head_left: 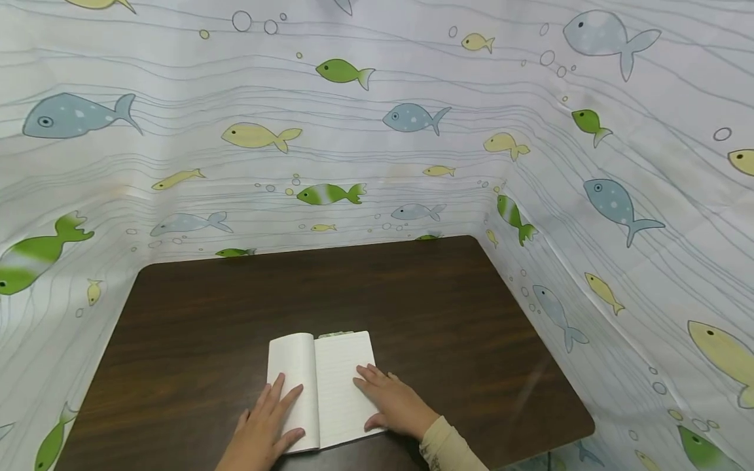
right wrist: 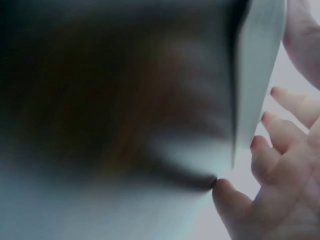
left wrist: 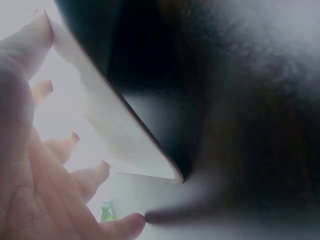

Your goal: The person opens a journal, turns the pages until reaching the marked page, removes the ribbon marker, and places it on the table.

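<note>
White paper, faintly ruled on its right-hand page: one notebook point(head_left: 344, 386), lying open near the close edge of the table, spine running away from the person, left page bowed up towards the fold. Patterned greenish edge of something point(head_left: 336, 334) showing just beyond the right page's far edge; nature not clear. Left hand point(head_left: 265, 418): fingers spread, resting on the left page, pinching nothing. Right hand point(head_left: 394, 402): fingers spread over the right page's outer edge, pinching nothing; pale sleeve point(head_left: 450, 448) at its wrist. Firmness of either touch: cannot tell. Step in hand, as judged: holding the pages flat. Turning a leaf would call for one hand to lift and pinch a page edge. Dark wood-grain table point(head_left: 412, 288) beneath; white fish-print sheeting point(head_left: 377, 39) behind and to both sides.
</note>
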### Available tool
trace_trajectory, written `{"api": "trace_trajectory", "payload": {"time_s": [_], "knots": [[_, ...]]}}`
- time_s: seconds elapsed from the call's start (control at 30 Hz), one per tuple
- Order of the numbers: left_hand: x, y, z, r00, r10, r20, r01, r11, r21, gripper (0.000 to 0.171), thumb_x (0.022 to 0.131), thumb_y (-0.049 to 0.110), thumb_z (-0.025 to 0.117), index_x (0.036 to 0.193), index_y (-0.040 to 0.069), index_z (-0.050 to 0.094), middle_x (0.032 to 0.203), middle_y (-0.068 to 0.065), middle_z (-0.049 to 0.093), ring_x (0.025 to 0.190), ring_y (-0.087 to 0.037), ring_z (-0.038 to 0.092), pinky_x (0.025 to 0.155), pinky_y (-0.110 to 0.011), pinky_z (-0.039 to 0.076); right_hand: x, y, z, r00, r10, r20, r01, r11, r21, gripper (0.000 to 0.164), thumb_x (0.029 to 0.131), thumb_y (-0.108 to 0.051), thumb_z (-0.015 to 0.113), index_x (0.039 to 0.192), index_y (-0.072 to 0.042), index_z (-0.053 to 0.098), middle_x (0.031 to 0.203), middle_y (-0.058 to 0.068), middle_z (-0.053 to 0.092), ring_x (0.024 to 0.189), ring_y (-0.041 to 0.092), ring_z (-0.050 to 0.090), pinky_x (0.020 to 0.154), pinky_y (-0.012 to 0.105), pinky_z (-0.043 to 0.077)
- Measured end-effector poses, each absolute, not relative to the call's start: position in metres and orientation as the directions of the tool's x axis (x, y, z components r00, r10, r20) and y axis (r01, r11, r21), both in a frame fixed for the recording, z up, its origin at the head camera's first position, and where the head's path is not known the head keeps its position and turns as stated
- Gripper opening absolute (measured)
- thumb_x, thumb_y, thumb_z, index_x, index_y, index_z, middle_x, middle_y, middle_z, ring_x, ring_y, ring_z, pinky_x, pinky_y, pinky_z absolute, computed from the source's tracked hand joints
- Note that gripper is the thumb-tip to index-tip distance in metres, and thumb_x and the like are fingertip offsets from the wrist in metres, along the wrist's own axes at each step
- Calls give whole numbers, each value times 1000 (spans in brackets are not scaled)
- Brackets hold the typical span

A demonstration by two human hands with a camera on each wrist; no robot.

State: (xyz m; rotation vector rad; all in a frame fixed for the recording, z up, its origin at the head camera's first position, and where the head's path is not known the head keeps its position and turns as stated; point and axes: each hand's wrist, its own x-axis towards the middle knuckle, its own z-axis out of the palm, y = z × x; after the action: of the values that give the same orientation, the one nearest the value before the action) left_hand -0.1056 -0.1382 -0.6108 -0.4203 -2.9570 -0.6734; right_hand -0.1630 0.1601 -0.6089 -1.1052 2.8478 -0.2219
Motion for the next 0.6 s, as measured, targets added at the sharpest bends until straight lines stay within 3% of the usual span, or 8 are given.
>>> {"api": "trace_trajectory", "payload": {"time_s": [0.27,0.6], "knots": [[-110,-136,-609,-959,250,135,283,874,395,70,84,61,62,144,29,45,157,-8,31,140,-38,32,90,-74,34,-166,170,-597,-748,-662,-43,-640,737,-217,99,62,-41,83,148,-17,41,157,1,32,144,19,30,105,52,39],[-110,-135,-612,-958,250,139,285,880,379,69,84,59,63,144,29,46,156,-9,32,139,-36,33,90,-73,35,-168,166,-602,-776,-623,97,-631,760,-158,81,65,-49,76,137,-19,56,148,-3,46,135,15,44,92,52,49]]}}
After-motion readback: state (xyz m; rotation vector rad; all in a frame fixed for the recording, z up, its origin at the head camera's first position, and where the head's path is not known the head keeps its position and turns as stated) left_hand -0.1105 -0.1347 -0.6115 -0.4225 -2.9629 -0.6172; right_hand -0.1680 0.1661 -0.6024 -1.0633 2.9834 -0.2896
